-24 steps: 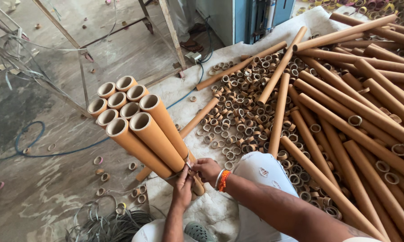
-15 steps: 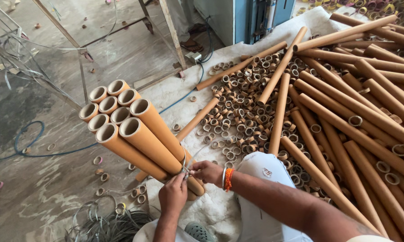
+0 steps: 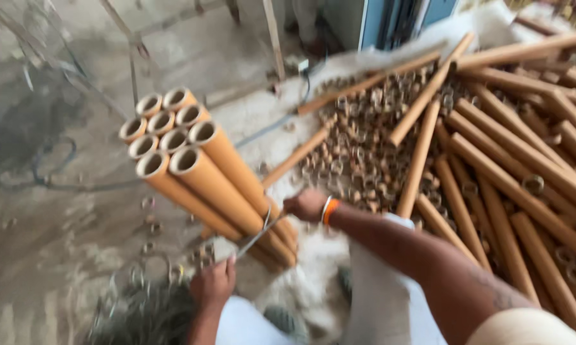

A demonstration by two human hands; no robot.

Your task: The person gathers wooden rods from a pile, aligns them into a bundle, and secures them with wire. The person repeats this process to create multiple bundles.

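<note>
Right, bundle [image 3: 198, 172] of ~9 cardboard tubes is propped at a slant, open ends up-left, lower end near the person's knees. A thin wire or strap [image 3: 257, 233] runs across the bundle's lower part. Left hand [image 3: 212, 285] is clenched on the near end of the wire, below the bundle. Right hand [image 3: 307, 204] sits on the far side, touching the tubes; fingers look closed on the other wire end, but blur hides the grip, so that's a guess. Orange band on the right wrist.

Step in hand, imo: tying the bundle, wire around and being pulled tight. Not yet knotted or twisted as far as I can see.

Next move needs: tension kept on both ends, ends brought together and twisted/locked w/o the tubes sliding out of stack.

Around: loose tubes [image 3: 511, 166] piled at right, heap of short cut rings [image 3: 364, 147] between them and the bundle, more wire coils [image 3: 141, 294] on the floor [image 3: 58, 217] by the left hand. Frame is motion-blurred.
</note>
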